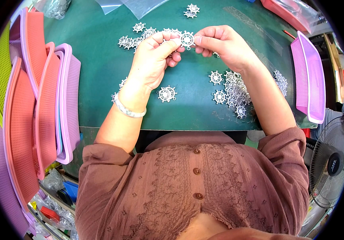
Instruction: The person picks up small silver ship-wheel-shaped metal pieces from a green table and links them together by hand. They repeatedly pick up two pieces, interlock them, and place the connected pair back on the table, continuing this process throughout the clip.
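A silver ship's-wheel charm is held up over the green table between my two hands. My left hand pinches its left edge between thumb and fingers. On the opposite edge, the thumb and forefinger of my right hand close on the charm. Part of another charm shows under my right fingers; whether they hold it I cannot tell. Behind my left hand lies a row of similar charms, partly hidden. A heap of charms sits beside my right forearm, and a small group lies between my arms.
Stacked pink, orange and purple plastic baskets stand along the left. At the right are a purple basket and a fan. Clear plastic bags and a few more charms lie at the far side of the green tabletop.
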Tool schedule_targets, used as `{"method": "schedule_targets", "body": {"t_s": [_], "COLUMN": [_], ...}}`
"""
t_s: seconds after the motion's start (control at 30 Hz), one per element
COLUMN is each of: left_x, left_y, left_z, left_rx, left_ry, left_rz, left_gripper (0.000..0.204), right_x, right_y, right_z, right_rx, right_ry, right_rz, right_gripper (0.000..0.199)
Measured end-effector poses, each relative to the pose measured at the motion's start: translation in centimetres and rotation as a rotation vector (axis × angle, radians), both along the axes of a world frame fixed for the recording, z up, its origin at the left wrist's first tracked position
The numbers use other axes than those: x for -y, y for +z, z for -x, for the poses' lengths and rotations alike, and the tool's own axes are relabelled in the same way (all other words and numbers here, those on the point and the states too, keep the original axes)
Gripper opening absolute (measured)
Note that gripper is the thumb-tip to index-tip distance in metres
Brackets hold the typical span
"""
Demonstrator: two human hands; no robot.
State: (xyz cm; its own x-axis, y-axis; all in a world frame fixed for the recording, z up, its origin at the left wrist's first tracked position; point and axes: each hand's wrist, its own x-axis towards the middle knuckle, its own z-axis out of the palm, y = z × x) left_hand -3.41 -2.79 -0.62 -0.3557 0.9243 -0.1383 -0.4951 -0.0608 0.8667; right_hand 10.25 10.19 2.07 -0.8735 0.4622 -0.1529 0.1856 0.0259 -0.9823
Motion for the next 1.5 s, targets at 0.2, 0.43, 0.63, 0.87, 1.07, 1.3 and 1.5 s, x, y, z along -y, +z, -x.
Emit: {"method": "schedule_targets", "body": {"t_s": [0.2, 0.43, 0.63, 0.87, 1.07, 1.3, 1.5], "left_x": [-0.03, -0.06, -0.08, -0.10, 0.06, 0.09, 0.01], "left_y": [-0.13, -0.29, -0.24, -0.29, 0.12, 0.32, 0.24], "left_z": [0.05, 0.08, 0.00, -0.08, -0.38, -0.55, -0.79], "left_rx": [-0.013, -0.017, -0.039, -0.045, -0.076, -0.062, -0.112], "left_ry": [0.002, -0.003, -0.014, -0.039, -0.090, -0.092, -0.071], "left_rz": [0.002, -0.009, -0.005, -0.015, 0.013, 0.020, 0.054], "left_gripper": [0.008, 0.008, 0.009, 0.011, 0.009, 0.010, 0.012], "right_x": [0.11, 0.27, 0.52, 0.59, 0.44, 0.72, 1.09], "right_y": [0.05, 0.29, 0.38, -0.06, -0.42, -0.25, 0.23], "right_z": [-0.09, -0.20, -0.36, -0.30, -0.24, -0.27, -0.46], "right_rx": [-0.012, 0.009, 0.001, -0.052, -0.087, -0.096, -0.010], "right_ry": [0.020, 0.028, 0.004, -0.079, -0.090, -0.094, -0.044], "right_rz": [-0.161, -0.270, -0.324, -0.358, -0.344, -0.223, -0.122], "right_gripper": [0.019, 0.019, 0.017, 0.020, 0.020, 0.020, 0.016]}}
